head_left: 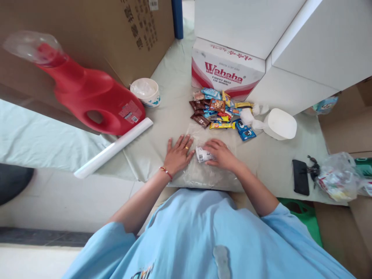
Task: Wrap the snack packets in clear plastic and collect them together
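Note:
My left hand (179,154) lies flat, palm down and fingers spread, at the left edge of a clear plastic sheet or bag (215,176) spread on the cloth-covered table. My right hand (220,153) is curled over a small white cylinder with a printed barcode label (202,154), which lies on its side on the plastic. The right part of that cylinder is hidden under my fingers. Just beyond my hands is a pile of small wrapped snacks (217,105) in brown, blue, yellow and red packets.
A red detergent jug (95,93) and a long white roll (114,148) lie at left, near a paper cup (147,92). Behind the snacks stands a Wahaba-style carton (223,71). Rightward are a white tub (280,124), a black phone-like object (300,177) and a filled plastic bag (338,176).

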Action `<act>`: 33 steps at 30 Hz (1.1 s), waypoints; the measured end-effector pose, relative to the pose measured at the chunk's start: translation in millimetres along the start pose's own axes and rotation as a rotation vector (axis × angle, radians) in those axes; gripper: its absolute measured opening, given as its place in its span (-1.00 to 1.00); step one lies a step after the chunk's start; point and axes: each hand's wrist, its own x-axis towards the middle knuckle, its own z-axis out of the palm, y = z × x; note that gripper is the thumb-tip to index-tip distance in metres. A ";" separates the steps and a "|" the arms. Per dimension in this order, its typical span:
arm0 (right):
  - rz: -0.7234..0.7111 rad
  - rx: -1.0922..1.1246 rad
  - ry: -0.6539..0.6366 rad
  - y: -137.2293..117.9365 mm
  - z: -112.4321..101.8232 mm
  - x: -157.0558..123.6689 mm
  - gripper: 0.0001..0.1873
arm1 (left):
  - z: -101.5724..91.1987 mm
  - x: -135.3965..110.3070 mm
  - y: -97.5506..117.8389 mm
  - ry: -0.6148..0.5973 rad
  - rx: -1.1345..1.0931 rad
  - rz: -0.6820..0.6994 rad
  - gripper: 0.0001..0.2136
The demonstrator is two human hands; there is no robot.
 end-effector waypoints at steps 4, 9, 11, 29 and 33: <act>0.132 -0.017 0.053 -8.6 20.5 -7.0 -0.30 | 0.3 -3.1 -3.4 -0.021 0.024 0.000 -0.42; 0.157 -0.015 0.119 -4.6 19.5 -11.7 -0.28 | -0.3 -4.0 -5.4 -0.014 0.007 0.007 -0.42; 0.180 -0.012 0.073 -9.2 21.7 -11.5 -0.27 | -1.4 -3.8 -8.8 -0.021 -0.006 0.012 -0.42; 0.169 0.331 0.182 -23.4 26.7 -138.2 -0.74 | -24.8 -87.4 -40.8 -0.245 -0.368 0.390 -0.74; 0.196 0.420 0.189 -9.1 -10.0 -112.1 -0.72 | -41.6 -51.6 -43.2 -0.280 -0.567 0.224 -0.68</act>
